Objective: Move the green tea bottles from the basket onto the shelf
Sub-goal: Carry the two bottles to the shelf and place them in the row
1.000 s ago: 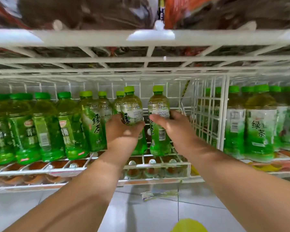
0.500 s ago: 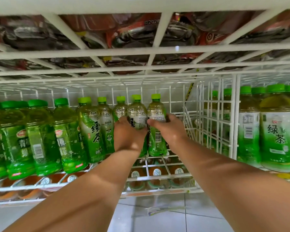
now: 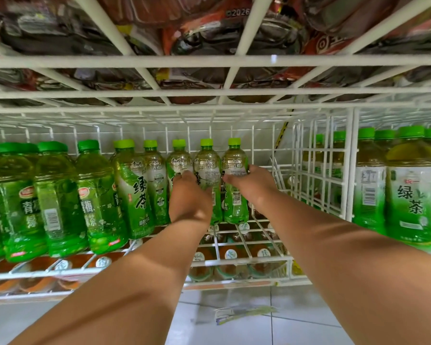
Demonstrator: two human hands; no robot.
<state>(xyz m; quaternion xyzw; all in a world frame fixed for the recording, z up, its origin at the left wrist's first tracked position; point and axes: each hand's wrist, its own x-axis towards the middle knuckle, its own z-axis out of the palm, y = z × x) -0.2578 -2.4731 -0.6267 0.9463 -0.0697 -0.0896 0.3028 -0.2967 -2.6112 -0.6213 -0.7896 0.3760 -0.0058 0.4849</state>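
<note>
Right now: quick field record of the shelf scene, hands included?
left hand: grips a green tea bottle, deep on the shelf
right hand: grips the next green tea bottle, to its right
bottles held: upright, bases on the wire shelf
row: light-cap bottles to the left, dark-cap bottles further left
right bay: behind a wire divider, more green bottles
above: packets on the upper rack
basket: not in view
</note>
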